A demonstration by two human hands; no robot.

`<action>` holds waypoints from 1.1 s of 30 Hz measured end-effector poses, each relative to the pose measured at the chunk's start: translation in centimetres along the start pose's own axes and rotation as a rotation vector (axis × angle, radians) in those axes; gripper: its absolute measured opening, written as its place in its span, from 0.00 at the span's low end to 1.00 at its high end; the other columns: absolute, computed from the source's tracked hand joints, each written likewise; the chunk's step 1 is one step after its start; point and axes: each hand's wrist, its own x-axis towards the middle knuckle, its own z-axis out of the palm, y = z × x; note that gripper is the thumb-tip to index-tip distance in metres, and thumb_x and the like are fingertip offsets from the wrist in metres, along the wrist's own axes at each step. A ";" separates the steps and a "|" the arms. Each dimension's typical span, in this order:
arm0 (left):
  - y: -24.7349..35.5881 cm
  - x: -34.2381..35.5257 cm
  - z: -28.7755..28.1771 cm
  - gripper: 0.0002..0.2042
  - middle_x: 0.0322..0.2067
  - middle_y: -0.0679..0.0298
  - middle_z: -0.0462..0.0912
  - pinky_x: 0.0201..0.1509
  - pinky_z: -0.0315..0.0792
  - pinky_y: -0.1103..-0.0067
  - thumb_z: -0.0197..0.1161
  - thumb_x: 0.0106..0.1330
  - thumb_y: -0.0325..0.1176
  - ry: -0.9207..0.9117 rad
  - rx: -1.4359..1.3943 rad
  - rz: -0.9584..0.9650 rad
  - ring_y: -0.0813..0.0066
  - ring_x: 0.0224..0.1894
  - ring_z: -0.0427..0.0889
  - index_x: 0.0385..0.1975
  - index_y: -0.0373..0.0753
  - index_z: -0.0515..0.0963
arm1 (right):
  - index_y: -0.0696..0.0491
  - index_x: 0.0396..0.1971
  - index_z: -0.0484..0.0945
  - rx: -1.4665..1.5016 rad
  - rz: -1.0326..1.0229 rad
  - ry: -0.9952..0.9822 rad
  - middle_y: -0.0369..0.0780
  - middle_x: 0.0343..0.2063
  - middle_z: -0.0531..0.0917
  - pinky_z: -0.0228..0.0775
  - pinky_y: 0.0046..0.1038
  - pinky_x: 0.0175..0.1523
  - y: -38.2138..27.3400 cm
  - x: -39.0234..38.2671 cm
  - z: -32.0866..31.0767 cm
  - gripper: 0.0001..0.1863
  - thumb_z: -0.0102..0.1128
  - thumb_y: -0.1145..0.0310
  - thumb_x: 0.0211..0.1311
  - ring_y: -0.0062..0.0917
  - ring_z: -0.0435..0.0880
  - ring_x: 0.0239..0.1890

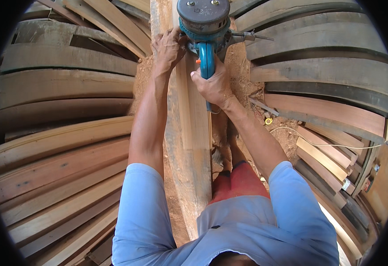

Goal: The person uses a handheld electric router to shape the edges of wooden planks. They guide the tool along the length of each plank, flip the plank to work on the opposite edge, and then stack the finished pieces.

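Partly, the power tool [204,24] escapes us: its black top meets the upper edge, and its underside is hidden. It sits over the long plank [194,128], whose far end is cut off. Our right hand [216,84] wraps its teal handle [207,60], most fingers concealed; our left hand [169,46] reaches its side, but how firmly it grips we cannot tell.

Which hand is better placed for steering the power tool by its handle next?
Probably the right hand: it is wrapped around the teal handle of the power tool. The left hand is at the tool's left side, away from that handle; its exact grip is not clear.
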 end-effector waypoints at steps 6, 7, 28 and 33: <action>1.6 -10.3 -1.4 0.21 0.58 0.58 0.77 0.65 0.57 0.56 0.69 0.61 0.32 0.003 -0.037 -0.007 0.51 0.61 0.68 0.56 0.53 0.78 | 0.58 0.55 0.73 0.023 0.097 -0.033 0.46 0.39 0.85 0.79 0.34 0.50 -1.5 -10.3 0.3 0.25 0.66 0.74 0.57 0.32 0.88 0.44; 1.4 -12.8 -1.3 0.23 0.58 0.58 0.76 0.65 0.57 0.56 0.69 0.59 0.30 0.038 -0.034 0.012 0.52 0.61 0.67 0.56 0.53 0.77 | 0.58 0.55 0.73 0.019 0.139 -0.050 0.46 0.39 0.86 0.80 0.34 0.50 -1.6 -12.7 0.4 0.24 0.66 0.74 0.57 0.33 0.88 0.44; 5.2 -31.8 -4.3 0.20 0.66 0.52 0.69 0.66 0.54 0.54 0.65 0.53 0.22 -0.081 -0.119 0.005 0.48 0.63 0.66 0.47 0.47 0.78 | 0.57 0.49 0.72 -0.004 0.227 -0.127 0.37 0.21 0.74 0.72 0.33 0.33 -1.3 -32.9 0.4 0.20 0.66 0.71 0.58 0.27 0.77 0.23; 3.4 -22.2 -2.8 0.20 0.64 0.55 0.72 0.67 0.54 0.54 0.65 0.55 0.23 -0.015 -0.124 0.014 0.49 0.62 0.67 0.49 0.47 0.78 | 0.58 0.50 0.72 -0.007 0.142 -0.082 0.42 0.30 0.82 0.77 0.33 0.41 -1.4 -22.6 0.2 0.20 0.66 0.72 0.58 0.30 0.85 0.32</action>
